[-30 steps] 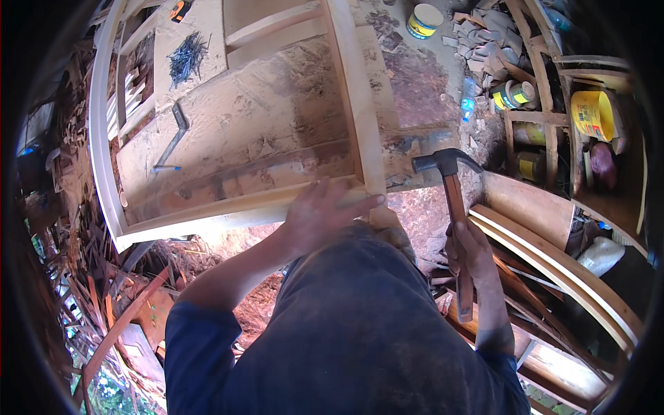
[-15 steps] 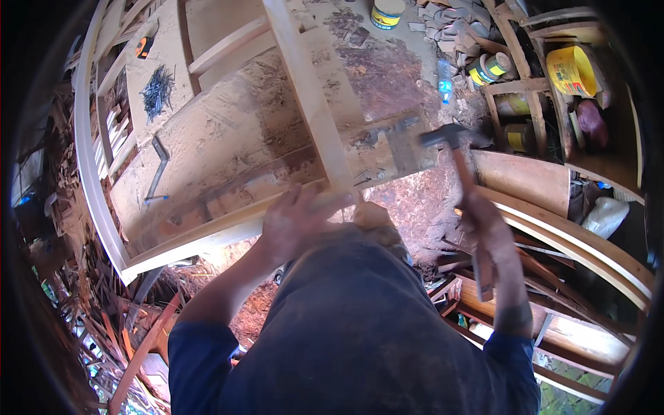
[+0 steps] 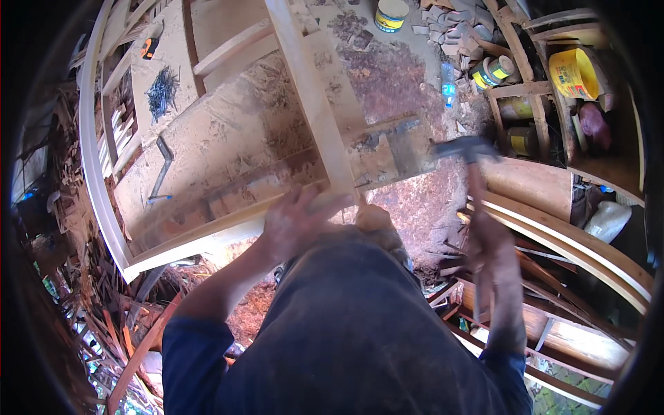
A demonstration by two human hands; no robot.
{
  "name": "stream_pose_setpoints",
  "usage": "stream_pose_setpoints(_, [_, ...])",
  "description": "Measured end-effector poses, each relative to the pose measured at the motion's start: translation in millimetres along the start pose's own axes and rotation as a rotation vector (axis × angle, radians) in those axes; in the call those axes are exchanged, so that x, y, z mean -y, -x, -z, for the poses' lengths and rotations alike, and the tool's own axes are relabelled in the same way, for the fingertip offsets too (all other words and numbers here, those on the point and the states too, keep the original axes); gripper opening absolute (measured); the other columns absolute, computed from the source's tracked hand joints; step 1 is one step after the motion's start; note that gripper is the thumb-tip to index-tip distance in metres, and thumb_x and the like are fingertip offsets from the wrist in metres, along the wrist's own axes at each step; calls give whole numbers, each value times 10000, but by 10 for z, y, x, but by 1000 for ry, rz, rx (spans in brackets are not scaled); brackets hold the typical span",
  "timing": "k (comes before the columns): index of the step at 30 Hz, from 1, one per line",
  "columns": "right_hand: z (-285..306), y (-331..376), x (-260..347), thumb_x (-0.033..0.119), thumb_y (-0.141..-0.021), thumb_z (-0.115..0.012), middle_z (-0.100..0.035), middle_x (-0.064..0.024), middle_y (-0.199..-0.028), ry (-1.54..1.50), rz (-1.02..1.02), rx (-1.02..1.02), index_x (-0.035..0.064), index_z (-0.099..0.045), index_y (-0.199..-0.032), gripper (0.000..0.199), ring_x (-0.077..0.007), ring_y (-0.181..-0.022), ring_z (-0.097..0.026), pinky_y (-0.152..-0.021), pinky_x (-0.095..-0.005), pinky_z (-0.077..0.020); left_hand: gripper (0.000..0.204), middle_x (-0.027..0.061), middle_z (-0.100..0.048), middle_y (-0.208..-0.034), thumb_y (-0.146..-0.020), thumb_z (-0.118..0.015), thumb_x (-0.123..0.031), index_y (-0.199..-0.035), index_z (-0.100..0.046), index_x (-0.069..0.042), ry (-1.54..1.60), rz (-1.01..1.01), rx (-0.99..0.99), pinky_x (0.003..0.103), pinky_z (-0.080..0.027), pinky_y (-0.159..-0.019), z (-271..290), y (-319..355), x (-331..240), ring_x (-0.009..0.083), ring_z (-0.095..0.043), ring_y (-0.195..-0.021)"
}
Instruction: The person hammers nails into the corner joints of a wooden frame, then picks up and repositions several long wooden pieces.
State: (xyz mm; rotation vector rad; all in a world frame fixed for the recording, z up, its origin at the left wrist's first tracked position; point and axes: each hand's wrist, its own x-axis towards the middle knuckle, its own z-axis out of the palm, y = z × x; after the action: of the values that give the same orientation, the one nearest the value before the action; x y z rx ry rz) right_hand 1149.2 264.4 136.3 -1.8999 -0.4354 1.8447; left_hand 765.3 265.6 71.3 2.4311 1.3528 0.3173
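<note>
**Two hands, one hammer, one wooden frame**

One big table (image 3: 207, 159) fills the upper left, dusty and covered in wood shavings. On it lies a pale wooden frame (image 3: 315, 104), with a long flat board running from the top down toward the person. A curved white wooden rail (image 3: 90, 159) bends around the table's left side.

The left hand (image 3: 294, 221) presses flat on the near end of that board, at the table's edge. Its grip is spread apart, fingers wide, lying on the wood and not wrapped around it.

The right hand (image 3: 494, 238) is blurry. Its grip is closed tight around the wooden handle of a hammer (image 3: 470, 173). The dark hammer head is up in the air, just right of the frame's corner.

Smaller things sit farther off: a yellow bucket (image 3: 574, 72) on the shelves at right, a pile of dark nails (image 3: 162, 90) on the table, and a small tin (image 3: 391, 14) on the ground at the top.
</note>
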Motion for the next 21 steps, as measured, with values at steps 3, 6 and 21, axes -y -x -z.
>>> stream_pose_setpoints(3, [674, -140, 145, 341, -1086, -480, -432, 33, -614, -193, 375, -121, 121, -527, -859, 319, -71, -433, -405, -355, -243, -331, 528, 92, -651, -1144, -878, -692, -491, -1375, -630, -323, -2, -7, -8, 381, -604, -693, 57, -67, -28, 285, -653, -931])
stream_pose_setpoints(6, [729, -69, 135, 418, -1095, -468, -416, 40, -634, -288, 499, -260, 125, -509, -903, 353, -54, -438, -392, -350, -224, -343, 513, 92, -643, -1155, -883, -689, -475, -1372, -633, -329, -15, -22, -30, 385, -603, -719, 46, -63, -14, 292, -651, -932])
stream_pose_setpoints(21, [570, 72, -71, 322, -1128, -388, -379, 79, -601, -267, 416, -258, 133, -527, -973, 281, -35, -434, -358, -367, -209, -304, 487, 122, -655, -1134, -850, -742, -295, -1331, -667, -311, -4, -25, -37, 393, -614, -711, 3, -39, -8, 318, -674, -944])
